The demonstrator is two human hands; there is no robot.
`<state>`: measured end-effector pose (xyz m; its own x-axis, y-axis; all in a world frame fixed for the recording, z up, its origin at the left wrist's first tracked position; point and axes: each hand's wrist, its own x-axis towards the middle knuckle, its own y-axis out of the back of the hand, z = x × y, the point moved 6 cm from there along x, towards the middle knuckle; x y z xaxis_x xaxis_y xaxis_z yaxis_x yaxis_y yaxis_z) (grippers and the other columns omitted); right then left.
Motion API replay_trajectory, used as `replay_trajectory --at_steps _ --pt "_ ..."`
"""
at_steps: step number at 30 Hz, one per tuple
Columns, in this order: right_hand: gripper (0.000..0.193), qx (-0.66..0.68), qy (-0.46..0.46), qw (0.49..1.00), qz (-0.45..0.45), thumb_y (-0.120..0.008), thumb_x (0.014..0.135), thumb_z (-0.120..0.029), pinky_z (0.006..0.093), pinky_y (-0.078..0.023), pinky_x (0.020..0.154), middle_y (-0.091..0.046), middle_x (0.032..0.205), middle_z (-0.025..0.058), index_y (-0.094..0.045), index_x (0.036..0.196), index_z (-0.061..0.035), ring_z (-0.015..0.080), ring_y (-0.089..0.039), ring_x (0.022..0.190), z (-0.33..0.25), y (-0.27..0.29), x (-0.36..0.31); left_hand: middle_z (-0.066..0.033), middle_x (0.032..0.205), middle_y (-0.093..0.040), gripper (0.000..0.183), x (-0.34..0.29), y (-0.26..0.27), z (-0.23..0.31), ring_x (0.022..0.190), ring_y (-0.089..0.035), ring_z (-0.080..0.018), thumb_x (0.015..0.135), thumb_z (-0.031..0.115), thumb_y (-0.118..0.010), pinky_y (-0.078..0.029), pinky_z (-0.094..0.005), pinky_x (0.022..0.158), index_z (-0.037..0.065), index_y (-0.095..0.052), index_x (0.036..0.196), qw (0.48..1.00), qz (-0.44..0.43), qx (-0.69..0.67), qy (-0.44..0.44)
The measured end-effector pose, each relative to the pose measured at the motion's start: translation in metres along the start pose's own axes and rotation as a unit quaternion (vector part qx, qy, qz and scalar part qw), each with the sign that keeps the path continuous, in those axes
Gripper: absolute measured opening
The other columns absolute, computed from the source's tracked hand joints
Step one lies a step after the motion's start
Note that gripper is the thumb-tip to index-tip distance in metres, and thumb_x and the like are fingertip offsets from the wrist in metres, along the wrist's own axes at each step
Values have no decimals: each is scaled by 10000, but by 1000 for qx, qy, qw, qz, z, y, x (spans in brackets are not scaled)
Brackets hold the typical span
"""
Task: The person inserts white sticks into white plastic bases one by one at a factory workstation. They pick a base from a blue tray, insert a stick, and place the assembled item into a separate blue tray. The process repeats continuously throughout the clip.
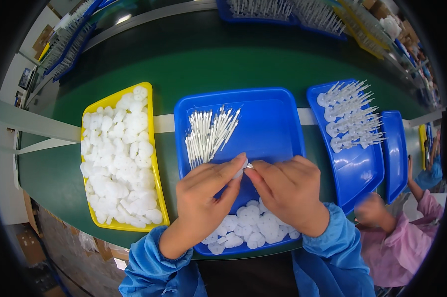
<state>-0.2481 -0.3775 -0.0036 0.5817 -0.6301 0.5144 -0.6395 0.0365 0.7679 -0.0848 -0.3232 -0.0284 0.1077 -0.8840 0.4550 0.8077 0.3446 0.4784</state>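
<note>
Over the middle blue tray, both of my hands meet at the fingertips. My left hand is closed, pinching a round white plastic disc between thumb and fingers. Pressed up against that disc, my right hand pinches a small white piece, mostly covered by the fingers; its full shape is hidden. A bundle of thin white sticks lies in the tray's far left part. Several loose white discs are piled at its near end, partly below my wrists.
A yellow tray heaped with white discs stands at left. At right, a blue tray holds discs with sticks standing in them, beside another blue tray. More stick-filled trays line the back. A co-worker's pink sleeve is close at lower right.
</note>
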Motion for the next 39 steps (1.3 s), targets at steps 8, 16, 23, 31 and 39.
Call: replay_trajectory --at_steps 8,16,23,31,39 --pt "136 182 -109 977 -31 -909 910 -148 370 -533 559 -756 748 91 -818 966 -63 264 -698 588 19 -6 -1 -136 887 -806 510 -4 -2 -1 774 -777 -249 866 -71 -863 -602 -340 734 50 -819 1360 999 -17 -25 23" --pt "172 136 -36 989 -40 -914 873 -130 340 -533 638 -779 822 42 -838 1025 -110 216 -728 679 20 1 -2 -161 1301 -771 530 -10 -9 -20 1003 -746 -200 863 10 -940 -617 -305 765 39 -778 1366 961 -15 -227 157" --pt "428 50 96 994 12 -898 744 -111 364 -549 788 -775 1114 13 -857 1167 -160 220 -749 916 10 12 -6 -118 1274 -745 566 0 3 -8 994 -740 -188 815 25 -985 -626 -287 764 69 -791 1346 992 -14 -114 56" --pt "433 50 93 994 13 -865 739 -80 379 -558 809 -764 1105 11 -860 1167 -147 227 -744 929 15 9 -9 -116 1291 -758 558 -2 2 -9 962 -741 -186 825 29 -976 -624 -282 758 62 -792 1350 988 -27 -136 74" --pt "444 114 66 991 -13 -850 736 -56 391 -555 802 -771 1131 22 -862 1171 -148 250 -750 949 15 9 -9 -113 1294 -769 554 -2 -4 -9 1029 -755 -198 833 24 -964 -636 -286 756 66 -794 1358 986 -50 -143 64"
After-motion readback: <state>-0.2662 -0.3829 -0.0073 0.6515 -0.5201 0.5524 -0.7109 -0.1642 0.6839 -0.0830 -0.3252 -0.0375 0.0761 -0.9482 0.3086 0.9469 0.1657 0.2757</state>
